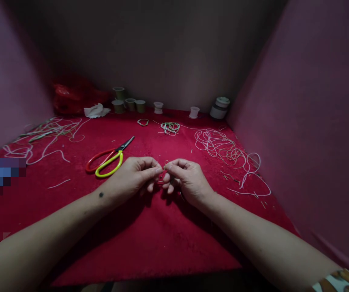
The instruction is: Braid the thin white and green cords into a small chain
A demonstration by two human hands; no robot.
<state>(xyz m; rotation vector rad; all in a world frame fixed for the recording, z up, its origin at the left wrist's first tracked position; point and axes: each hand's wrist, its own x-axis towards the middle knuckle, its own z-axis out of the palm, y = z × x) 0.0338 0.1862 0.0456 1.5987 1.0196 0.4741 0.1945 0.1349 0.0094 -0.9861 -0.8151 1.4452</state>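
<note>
My left hand [140, 174] and my right hand [188, 178] meet over the middle of the red cloth. Thumb and forefinger of each are pinched together on a thin cord [166, 162], a small loop of which shows above the right fingertips. Most of the cord is hidden by the fingers. Beside my left hand lie scissors [109, 162] with one red and one yellow handle, their blades pointing away to the right. Beyond the hands rest a small braided loop [143, 122] and a bundle of green and white cord [170, 128].
Loose pale cord is tangled on the right [219, 144] and the left [52, 132]. Along the back stand several spools [118, 106], a lidded jar [219, 108], crumpled tissue [97, 110] and a red plastic bag [71, 97]. Pinkish walls [314, 101] flank the red cloth [150, 251].
</note>
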